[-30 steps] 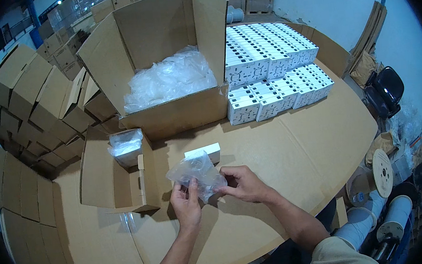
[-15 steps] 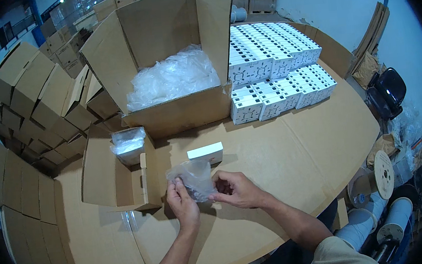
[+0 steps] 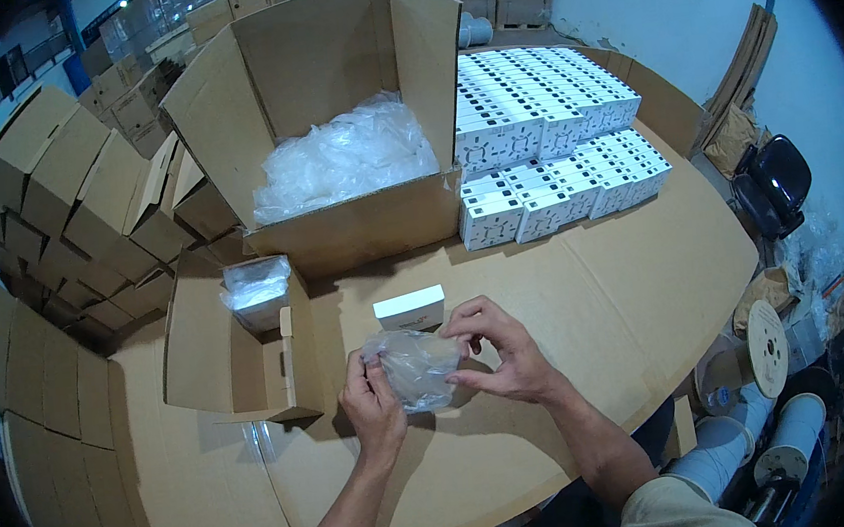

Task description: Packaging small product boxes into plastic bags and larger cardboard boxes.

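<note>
Between my two hands is a clear plastic bag, held just above the cardboard-covered table. My left hand grips the bag's left side between thumb and fingers. At its right edge, my right hand pinches the plastic. Just beyond the bag, a small white box stands on the table. To the left, an open brown carton has plastic-wrapped boxes at its far end.
A large open carton full of clear plastic bags stands at the back. Stacked white boxes lie to its right. Brown cartons are piled at the left. Spools and a black chair sit beyond the table's right edge.
Both hands and the bag have shifted slightly right. My right hand has risen along the bag's edge, and the bag is spread wider. The white box stays in place.
</note>
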{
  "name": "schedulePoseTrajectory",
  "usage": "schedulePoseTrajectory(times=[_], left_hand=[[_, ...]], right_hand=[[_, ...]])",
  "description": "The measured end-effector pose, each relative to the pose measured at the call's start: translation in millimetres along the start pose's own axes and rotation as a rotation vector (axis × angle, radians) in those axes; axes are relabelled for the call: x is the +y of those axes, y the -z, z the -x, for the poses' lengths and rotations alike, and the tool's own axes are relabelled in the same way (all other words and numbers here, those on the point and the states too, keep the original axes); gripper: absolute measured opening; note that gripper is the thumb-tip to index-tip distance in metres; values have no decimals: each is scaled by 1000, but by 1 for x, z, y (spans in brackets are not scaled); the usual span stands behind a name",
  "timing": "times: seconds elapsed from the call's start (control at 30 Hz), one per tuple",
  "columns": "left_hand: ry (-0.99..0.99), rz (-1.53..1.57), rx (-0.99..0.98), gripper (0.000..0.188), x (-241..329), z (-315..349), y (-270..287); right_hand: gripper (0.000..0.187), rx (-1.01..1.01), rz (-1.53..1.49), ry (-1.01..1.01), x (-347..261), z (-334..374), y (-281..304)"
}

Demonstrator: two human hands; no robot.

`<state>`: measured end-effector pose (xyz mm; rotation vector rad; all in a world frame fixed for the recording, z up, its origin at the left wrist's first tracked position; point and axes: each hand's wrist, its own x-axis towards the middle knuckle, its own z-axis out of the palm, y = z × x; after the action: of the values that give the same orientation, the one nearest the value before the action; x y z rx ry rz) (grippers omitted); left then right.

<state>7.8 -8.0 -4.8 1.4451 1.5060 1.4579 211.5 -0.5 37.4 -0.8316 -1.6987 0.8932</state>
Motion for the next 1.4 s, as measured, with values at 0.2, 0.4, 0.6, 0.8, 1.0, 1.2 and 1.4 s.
schedulePoseTrajectory(times=[0.2, 0.4, 0.6, 0.8, 1.0, 1.2, 1.4], left_hand=[[-42, -48, -57, 25, 0, 0, 0], [20, -80, -219, 27, 7, -11, 9], [144, 105, -179, 28, -12, -13, 7], [24, 255, 48, 31, -17, -13, 2], [81, 523, -225, 57, 3, -10, 6], [310, 391, -278, 58, 11, -17, 18], [339, 408, -271, 24, 10, -18, 23]], right_hand=[[31, -127, 145, -107, 2, 2, -7], [17, -200, 23, -220, 19, 6, 8], [27, 169, -534, -261, 17, 5, -12], [36, -188, -536, -460, 17, 8, -20], [24, -137, -419, -589, 11, 6, -18], [21, -173, -249, -624, 6, 2, 1], [27, -202, -234, -592, 25, 6, 19]])
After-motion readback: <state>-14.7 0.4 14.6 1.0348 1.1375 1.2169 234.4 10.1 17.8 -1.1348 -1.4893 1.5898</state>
